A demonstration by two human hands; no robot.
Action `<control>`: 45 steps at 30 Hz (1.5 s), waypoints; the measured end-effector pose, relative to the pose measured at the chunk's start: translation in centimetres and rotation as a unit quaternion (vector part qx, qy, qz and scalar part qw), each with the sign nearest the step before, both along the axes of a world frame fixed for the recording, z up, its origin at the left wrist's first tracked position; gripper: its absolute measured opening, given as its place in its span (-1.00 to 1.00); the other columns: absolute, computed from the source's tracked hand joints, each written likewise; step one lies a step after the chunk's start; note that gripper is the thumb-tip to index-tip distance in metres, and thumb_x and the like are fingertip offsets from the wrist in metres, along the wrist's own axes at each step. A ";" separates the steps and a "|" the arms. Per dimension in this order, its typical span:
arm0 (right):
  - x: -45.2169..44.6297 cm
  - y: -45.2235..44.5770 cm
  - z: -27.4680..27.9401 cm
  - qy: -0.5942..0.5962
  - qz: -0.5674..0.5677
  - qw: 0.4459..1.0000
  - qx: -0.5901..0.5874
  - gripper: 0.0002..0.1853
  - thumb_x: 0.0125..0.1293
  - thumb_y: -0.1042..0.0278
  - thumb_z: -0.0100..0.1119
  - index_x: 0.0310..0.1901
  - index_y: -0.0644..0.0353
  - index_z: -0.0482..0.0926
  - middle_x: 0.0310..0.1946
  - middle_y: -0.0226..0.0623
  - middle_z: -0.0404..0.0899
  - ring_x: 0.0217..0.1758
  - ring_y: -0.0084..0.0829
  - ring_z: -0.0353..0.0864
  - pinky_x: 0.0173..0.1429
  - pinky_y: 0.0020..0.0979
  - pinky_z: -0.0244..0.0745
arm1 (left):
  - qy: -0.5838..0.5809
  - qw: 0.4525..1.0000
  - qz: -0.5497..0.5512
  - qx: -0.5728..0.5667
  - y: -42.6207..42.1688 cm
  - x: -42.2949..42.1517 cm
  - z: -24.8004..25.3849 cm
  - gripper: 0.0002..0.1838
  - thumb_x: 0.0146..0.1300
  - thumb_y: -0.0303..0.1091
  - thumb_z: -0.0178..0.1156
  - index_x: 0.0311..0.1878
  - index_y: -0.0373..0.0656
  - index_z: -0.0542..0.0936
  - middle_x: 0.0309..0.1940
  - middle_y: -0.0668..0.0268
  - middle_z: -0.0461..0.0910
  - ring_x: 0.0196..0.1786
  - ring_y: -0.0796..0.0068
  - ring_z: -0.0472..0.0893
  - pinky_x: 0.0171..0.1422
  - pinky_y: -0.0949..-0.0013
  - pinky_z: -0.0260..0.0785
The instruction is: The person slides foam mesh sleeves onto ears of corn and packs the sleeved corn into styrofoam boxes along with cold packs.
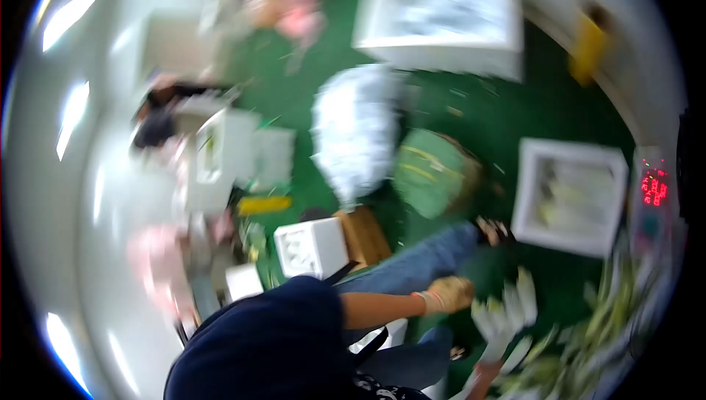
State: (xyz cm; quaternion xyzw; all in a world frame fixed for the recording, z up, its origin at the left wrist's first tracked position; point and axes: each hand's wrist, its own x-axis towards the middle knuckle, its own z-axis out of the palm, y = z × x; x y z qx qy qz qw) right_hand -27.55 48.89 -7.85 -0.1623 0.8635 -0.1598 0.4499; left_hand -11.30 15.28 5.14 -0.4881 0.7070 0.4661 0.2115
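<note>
My left hand (450, 295), in a pale work glove, reaches out past the jeans with its fingers curled in; whatever it may hold is hidden. Lower down, my right hand (486, 373) is blurred and partly cut off by the frame's bottom edge. A fanned bunch of pale stalks (507, 315) with greenish tips rises from it, seemingly gripped at the base. Beside that hand lies a heap of long green and white stalks (588, 348). Motion blur keeps their exact kind from showing.
A white foam box (521, 194) holds pale yellowish pieces. Bags (357, 131), a green sack (430, 172), a large foam box (371, 21) and a smaller one (331, 245) stand on the green floor. Other people (158, 260) work at left. Red digits glow on a device (651, 216).
</note>
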 end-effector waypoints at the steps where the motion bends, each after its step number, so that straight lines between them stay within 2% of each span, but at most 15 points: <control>1: 1.1 2.1 -0.3 0.013 -0.017 1.000 -0.002 -0.19 -0.17 0.35 0.42 0.20 0.15 0.27 -0.09 -0.06 0.52 -0.06 -0.10 0.55 -0.01 -0.16 0.49 | 0.027 0.999 0.023 -0.015 1.3 0.3 -1.1 -0.76 0.07 -0.19 0.15 -0.27 -0.13 0.59 -0.28 0.13 0.63 -0.19 0.10 0.61 -0.13 0.16 0.46; 3: 3.7 3.5 -1.9 0.040 -0.025 0.999 -0.009 -0.20 -0.17 0.33 0.44 0.19 0.14 0.30 -0.11 -0.07 0.53 -0.07 -0.11 0.56 -0.03 -0.17 0.50 | -0.067 0.996 -0.003 0.063 5.9 3.2 -9.5 -0.76 0.17 -0.15 0.16 -0.22 -0.10 0.58 -0.26 0.16 0.63 -0.19 0.18 0.63 -0.16 0.23 0.46; 4: 4.9 4.5 -3.5 0.056 -0.026 0.998 -0.004 -0.21 -0.18 0.32 0.45 0.18 0.13 0.31 -0.12 -0.08 0.54 -0.08 -0.12 0.56 -0.04 -0.17 0.51 | -0.015 0.994 -0.085 0.065 3.7 -0.2 -5.2 -0.76 0.16 -0.17 0.20 -0.19 -0.09 0.58 -0.28 0.20 0.64 -0.25 0.28 0.64 -0.19 0.26 0.46; 5: 4.3 3.8 -4.9 0.027 -0.039 0.998 0.041 -0.13 -0.25 0.23 0.48 0.20 0.14 0.29 0.03 -0.04 0.47 0.13 -0.07 0.44 0.17 -0.19 0.39 | 0.043 0.991 -0.038 0.125 5.5 1.0 -9.0 -0.78 0.17 -0.21 0.22 -0.18 -0.09 0.59 -0.32 0.25 0.64 -0.29 0.35 0.62 -0.20 0.29 0.45; 9: 4.9 4.4 -11.0 -0.034 -0.037 0.995 0.083 -0.15 -0.18 0.44 0.29 0.27 0.10 0.19 0.08 -0.03 0.41 0.07 0.03 0.45 0.14 -0.12 0.37 | -0.022 0.983 -0.176 0.038 11.7 -2.4 -17.8 -0.70 0.24 -0.21 0.11 -0.03 -0.14 0.45 -0.27 0.31 0.55 -0.22 0.35 0.54 -0.06 0.32 0.38; 10: 6.1 5.2 -13.6 -0.003 -0.022 0.998 0.060 -0.15 -0.15 0.49 0.23 0.29 0.08 0.15 0.08 -0.05 0.40 0.08 0.02 0.43 0.17 -0.11 0.32 | 0.068 0.986 -0.056 0.144 12.4 -1.4 -24.1 -0.56 0.19 -0.19 0.17 0.08 -0.17 0.38 -0.06 0.27 0.45 -0.04 0.28 0.46 0.07 0.31 0.31; 12: 8.1 6.8 -16.9 0.043 -0.015 0.996 0.071 -0.18 -0.05 0.46 0.22 0.32 0.06 0.11 0.14 -0.07 0.32 0.19 -0.07 0.32 0.28 -0.12 0.17 | 0.166 0.980 -0.096 0.052 15.5 -2.7 -30.8 -0.22 0.07 -0.16 0.30 0.32 -0.21 0.21 0.21 0.10 0.32 0.19 0.14 0.37 0.27 0.26 0.22; 18: 3.1 13.3 -15.0 0.174 -0.202 0.954 -0.139 -0.26 -0.06 0.36 0.27 0.23 0.09 0.21 0.17 -0.08 0.24 0.20 -0.06 0.26 0.19 -0.06 0.20 | 0.048 0.887 -0.397 -0.230 23.2 -12.0 -32.6 -0.20 -0.05 -0.18 0.32 0.30 -0.05 0.22 0.26 0.01 0.22 0.25 -0.02 0.30 0.25 0.14 0.27; 24: -2.6 22.5 -24.3 0.218 -0.133 0.943 0.214 -0.44 -0.10 0.37 0.23 0.03 0.16 0.36 0.07 -0.15 0.35 0.15 -0.17 0.32 0.17 -0.14 0.24 | 0.058 0.837 -0.436 -0.325 24.4 -14.2 -30.8 -0.31 -0.04 -0.17 0.31 0.20 -0.12 0.34 0.22 0.05 0.28 0.20 0.05 0.36 0.22 0.16 0.30; 30: 1.5 20.3 -22.1 0.070 -0.124 0.983 0.119 -0.36 -0.08 0.39 0.23 0.14 0.22 0.32 0.10 -0.05 0.35 0.18 -0.12 0.33 0.16 -0.07 0.30 | 0.163 0.814 -0.508 -0.231 28.2 -18.6 -32.5 -0.38 0.00 -0.22 0.27 0.18 -0.13 0.37 0.17 0.12 0.36 0.18 0.06 0.38 0.21 0.20 0.32; 34: -6.0 28.8 -16.6 0.344 -0.179 0.922 0.016 -0.55 -0.06 0.49 0.06 -0.02 0.27 0.38 -0.07 -0.05 0.39 0.00 -0.06 0.39 0.01 -0.13 0.32 | 0.075 0.762 -0.591 -0.253 29.1 -18.5 -34.2 -0.39 0.05 -0.17 0.23 0.19 -0.13 0.36 0.18 0.15 0.36 0.19 0.07 0.37 0.22 0.22 0.30; 36: -11.2 34.0 -13.2 0.418 -0.125 0.875 0.210 -0.55 0.03 0.51 0.03 0.05 0.20 0.39 -0.02 -0.08 0.39 0.07 -0.11 0.37 0.10 -0.13 0.30 | 0.097 0.763 -0.593 -0.238 28.5 -17.6 -35.1 -0.39 0.06 -0.19 0.23 0.20 -0.13 0.36 0.19 0.16 0.35 0.20 0.09 0.36 0.25 0.17 0.26; 39: -14.6 40.5 -13.6 0.429 0.015 0.871 0.239 -0.49 0.10 0.46 0.04 0.16 0.01 0.39 0.11 -0.22 0.37 0.27 -0.18 0.23 0.31 -0.06 0.11 | 0.075 0.819 -0.536 -0.192 29.4 -17.5 -32.3 -0.40 0.04 -0.24 0.26 0.19 -0.14 0.37 0.15 0.13 0.38 0.17 0.09 0.38 0.24 0.16 0.27; 42: -16.5 41.2 -13.9 0.174 0.260 0.907 0.282 -0.54 0.02 0.38 0.23 0.04 0.05 0.48 0.01 -0.35 0.47 0.21 -0.30 0.30 0.29 -0.16 0.14 | 0.129 0.825 -0.513 -0.198 29.7 -15.9 -31.7 -0.44 0.02 -0.33 0.27 0.13 -0.18 0.39 0.08 0.11 0.43 0.10 0.06 0.43 0.19 0.16 0.32; 45: -15.4 39.7 -8.8 0.373 0.016 0.916 0.147 -0.58 0.00 0.43 0.28 -0.02 0.09 0.51 -0.12 -0.34 0.53 0.06 -0.34 0.44 0.18 -0.28 0.29 | 0.154 0.853 -0.471 -0.162 31.1 -15.9 -28.4 -0.53 0.05 -0.41 0.25 0.07 -0.26 0.42 0.05 0.10 0.47 0.10 0.08 0.47 0.16 0.20 0.37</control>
